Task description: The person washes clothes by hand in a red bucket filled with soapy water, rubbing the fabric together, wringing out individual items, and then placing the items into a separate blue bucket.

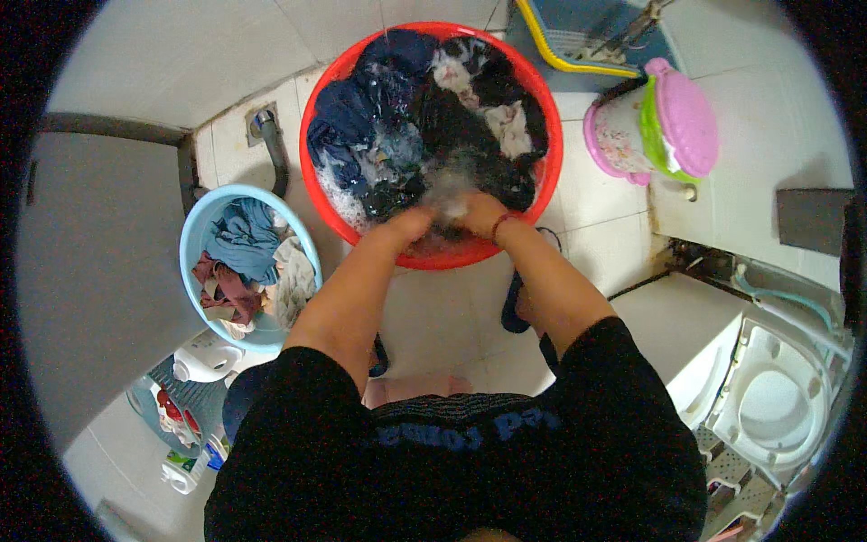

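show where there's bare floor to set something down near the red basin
The tile floor is bare between the dark slippers, on the near side of the red basin, and between that basin and the pink-lidded bin. Crowded: the red basin, with soaking clothes, left hand and right hand; and the light blue basin, holding laundry.

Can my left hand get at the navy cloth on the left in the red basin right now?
Probably yes: your left hand is at the near side of the red basin, and only suds and other wet laundry seem to lie between it and the navy cloth.
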{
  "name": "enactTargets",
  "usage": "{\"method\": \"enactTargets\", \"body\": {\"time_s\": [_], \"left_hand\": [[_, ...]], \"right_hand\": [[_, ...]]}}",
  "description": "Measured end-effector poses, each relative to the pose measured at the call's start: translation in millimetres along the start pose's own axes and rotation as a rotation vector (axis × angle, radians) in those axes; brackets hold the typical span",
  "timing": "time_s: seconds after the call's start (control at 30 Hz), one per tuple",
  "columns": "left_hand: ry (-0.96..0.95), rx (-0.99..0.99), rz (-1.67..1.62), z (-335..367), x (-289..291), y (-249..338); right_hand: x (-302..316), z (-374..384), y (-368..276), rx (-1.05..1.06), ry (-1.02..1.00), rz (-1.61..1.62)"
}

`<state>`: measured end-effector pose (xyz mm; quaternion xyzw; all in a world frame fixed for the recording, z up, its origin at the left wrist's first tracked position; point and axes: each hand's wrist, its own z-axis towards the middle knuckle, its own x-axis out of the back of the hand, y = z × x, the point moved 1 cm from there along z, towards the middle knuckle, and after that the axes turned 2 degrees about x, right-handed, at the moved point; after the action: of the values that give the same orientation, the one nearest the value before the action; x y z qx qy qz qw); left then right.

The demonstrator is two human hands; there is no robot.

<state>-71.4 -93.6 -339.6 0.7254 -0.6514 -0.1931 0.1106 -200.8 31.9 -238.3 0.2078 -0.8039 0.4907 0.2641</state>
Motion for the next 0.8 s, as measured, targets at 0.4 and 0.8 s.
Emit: {"method": "enactTargets", "body": {"time_s": [0.4, 0.8], "left_hand": [[-0.462, -0.739, -1.209, -198.9, -42.3, 105.8], [-0.7, -1.019, -1.217, -224.1, -33.9, 134.8]], "right_hand": [[185.1, -144.6, -255.1, 0.624, 0.161, 1.468], [69.8, -112.1, -242.5, 0.395, 1.006, -0.255]]}}
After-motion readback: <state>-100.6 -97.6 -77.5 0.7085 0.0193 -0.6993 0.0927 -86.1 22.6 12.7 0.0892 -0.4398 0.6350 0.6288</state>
